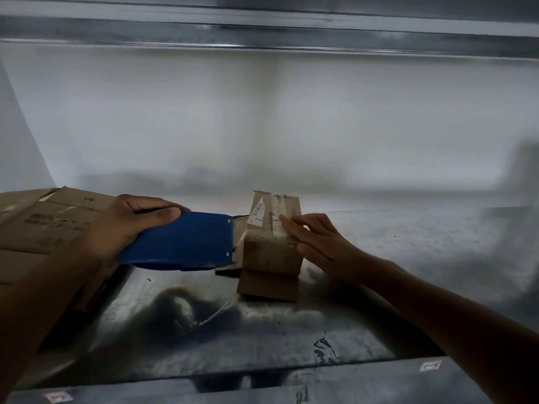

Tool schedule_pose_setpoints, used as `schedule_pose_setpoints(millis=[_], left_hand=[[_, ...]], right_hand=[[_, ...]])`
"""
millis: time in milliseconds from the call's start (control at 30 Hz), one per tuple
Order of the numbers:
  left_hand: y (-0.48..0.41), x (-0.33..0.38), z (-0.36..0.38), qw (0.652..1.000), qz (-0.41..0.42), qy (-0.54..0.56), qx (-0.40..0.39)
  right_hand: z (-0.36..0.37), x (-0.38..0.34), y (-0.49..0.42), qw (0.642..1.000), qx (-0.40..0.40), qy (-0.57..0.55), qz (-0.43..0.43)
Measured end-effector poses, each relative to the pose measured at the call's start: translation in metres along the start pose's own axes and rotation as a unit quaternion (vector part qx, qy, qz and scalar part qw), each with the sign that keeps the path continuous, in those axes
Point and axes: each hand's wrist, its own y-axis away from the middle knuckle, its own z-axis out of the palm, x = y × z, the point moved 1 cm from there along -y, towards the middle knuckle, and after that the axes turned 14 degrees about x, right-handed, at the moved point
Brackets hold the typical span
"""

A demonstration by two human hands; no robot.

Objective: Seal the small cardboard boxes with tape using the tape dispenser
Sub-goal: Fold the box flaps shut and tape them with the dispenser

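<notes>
On a steel counter (pixel 408 246), a small cardboard box (pixel 269 255) at centre is being taped. The tape dispenser (pixel 180 240) is gripped in the left hand (pixel 125 223) against the box's left side, and tape (pixel 279 207) is pressed flat by the straight fingers (pixel 293 225) of the right hand (pixel 320 249). Tearing off is judged next.

Our left hand (pixel 128 225) is curled round the tape dispenser (pixel 186 243), thumb on top. Just right of it, our right hand (pixel 315 243) has fingers straight and flat, probably pressing down. Both forearms reach forward.
</notes>
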Motion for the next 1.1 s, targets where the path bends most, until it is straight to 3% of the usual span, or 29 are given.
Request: schedule_pose_setpoints(millis=[167,333,467,567,733,933,1100], left_hand=[[-0.001,0.003,-0.004,1.000,-0.001,-0.011,0.005],[0.002,0.005,-0.003,1.000,-0.006,-0.012,0.025],[0.003,0.007,-0.005,1.000,-0.013,0.011,0.016],[0.004,0.009,-0.006,1.000,0.003,-0.012,0.016],[0.003,0.009,-0.006,1.000,-0.007,-0.020,0.011],[0.005,0.014,-0.005,1.000,-0.012,-0.018,0.010],[0.008,0.018,-0.001,0.999,-0.008,-0.041,0.001]], right_hand=[[-0.002,-0.004,-0.012,0.993,0.032,0.060,-0.099],[0.001,-0.020,-0.021,0.996,0.027,0.017,-0.088],[0.000,-0.030,-0.033,0.997,-0.002,-0.075,-0.016],[0.001,-0.036,-0.043,0.999,0.015,0.008,-0.049],[0.003,-0.039,-0.046,0.987,-0.063,0.119,-0.086],[0.001,-0.040,-0.049,0.978,-0.135,0.127,-0.093],[0.002,-0.060,-0.056,0.980,-0.121,0.149,-0.053]])
